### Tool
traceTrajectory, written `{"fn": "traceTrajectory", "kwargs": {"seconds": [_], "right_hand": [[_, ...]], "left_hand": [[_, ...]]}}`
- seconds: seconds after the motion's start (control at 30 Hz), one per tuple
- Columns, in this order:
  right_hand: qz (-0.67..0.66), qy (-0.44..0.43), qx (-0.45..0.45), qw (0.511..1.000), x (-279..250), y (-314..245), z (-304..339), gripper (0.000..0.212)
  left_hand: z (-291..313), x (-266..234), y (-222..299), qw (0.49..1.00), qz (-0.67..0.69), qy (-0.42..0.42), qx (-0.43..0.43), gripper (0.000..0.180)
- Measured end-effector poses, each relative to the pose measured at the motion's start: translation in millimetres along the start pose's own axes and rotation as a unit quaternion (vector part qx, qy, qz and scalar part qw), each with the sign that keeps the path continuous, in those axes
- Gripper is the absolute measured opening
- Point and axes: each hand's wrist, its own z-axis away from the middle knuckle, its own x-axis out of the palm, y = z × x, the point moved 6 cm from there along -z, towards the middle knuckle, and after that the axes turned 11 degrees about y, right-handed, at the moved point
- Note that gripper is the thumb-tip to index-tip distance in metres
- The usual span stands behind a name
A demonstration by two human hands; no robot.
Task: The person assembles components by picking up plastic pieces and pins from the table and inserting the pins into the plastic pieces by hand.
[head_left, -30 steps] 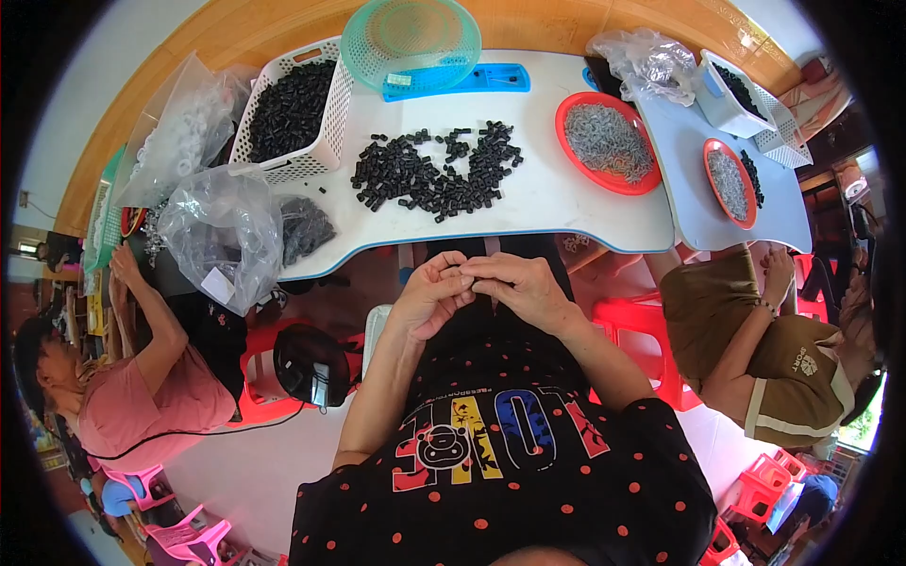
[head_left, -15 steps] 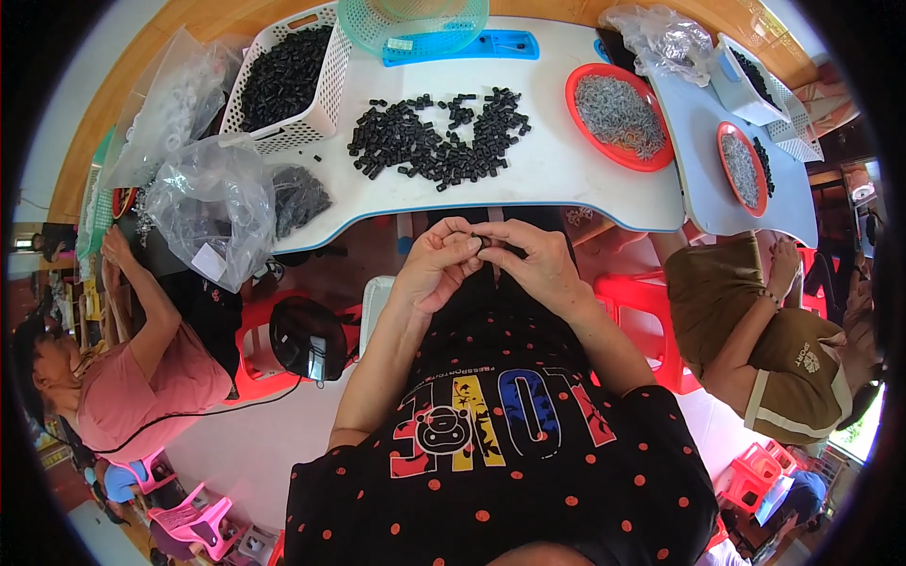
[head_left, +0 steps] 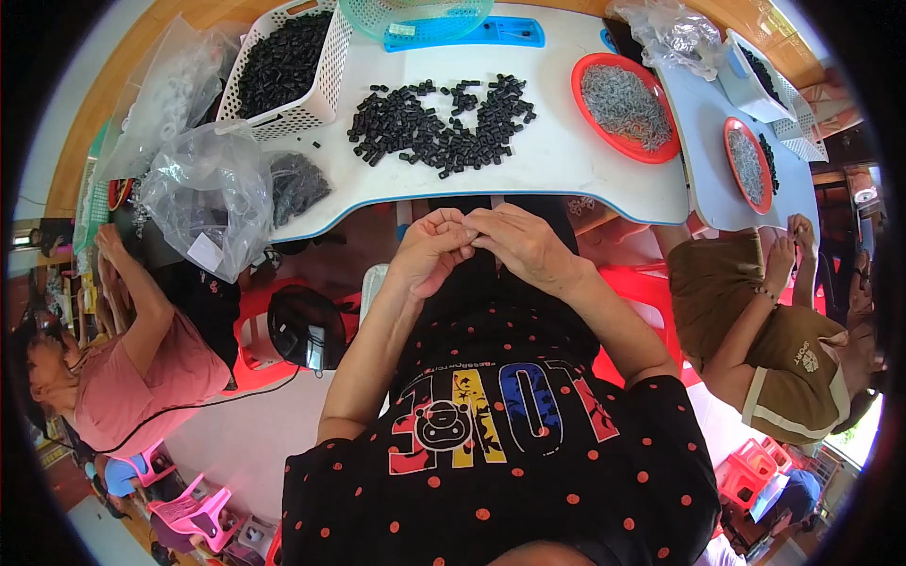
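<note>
Over our lap, by near edge of table (head_left: pixel 576 184): L hand (head_left: pixel 434 253) & R hand (head_left: pixel 525 249), fingertips drawn together and meeting; any pc. between them hidden or too small, so we can't tell if we're pinching one. Black bits (head_left: pixel 439 132): loose heap, mid-table, beyond our hands; more in white basket (head_left: pixel 326 90), to L. Grey bits (head_left: pixel 623 106): on red plate (head_left: pixel 651 158), to R. Handling, our est.: black bits light, stiff, prob. smooth; hold by sides, thumb + forefinger. Grey bits light, thin, prob. fiddly; take by one end.
</note>
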Motion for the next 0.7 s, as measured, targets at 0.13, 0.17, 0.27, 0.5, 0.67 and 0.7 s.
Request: {"fn": "traceTrajectory", "kwargs": {"seconds": [0.13, 0.17, 0.27, 0.5, 0.67, 0.7], "right_hand": [[-0.037, -0.001, 0.059, 0.998, 9.5, 10.7, 5.2, 0.047], [-0.038, -0.002, 0.059, 0.998, 10.8, 11.2, 4.5, 0.047], [-0.025, 0.027, 0.075, 0.997, 6.2, 12.0, 2.5, 0.05], [-0.053, -0.002, 0.169, 0.984, -2.1, 2.6, -4.5, 0.066], [-0.086, 0.007, 0.199, 0.976, 0.0, 4.5, 5.6, 0.072], [-0.059, -0.015, 0.199, 0.978, 1.7, 4.2, 7.9, 0.071]], "left_hand": [[-5.6, -12.8, -8.4, 0.998, 0.035, -0.002, -0.043, 0.018], [-6.9, -12.8, -7.8, 0.998, 0.042, -0.014, -0.045, 0.018], [-5.4, -0.2, 0.6, 0.997, 0.04, -0.032, -0.059, 0.02], [0.1, 15.0, 14.8, 0.989, 0.051, -0.112, -0.077, 0.027], [1.6, 15.1, -0.9, 0.994, 0.049, -0.089, -0.032, 0.024], [1.2, 10.8, -3.6, 0.995, 0.071, -0.074, -0.016, 0.023]]}}
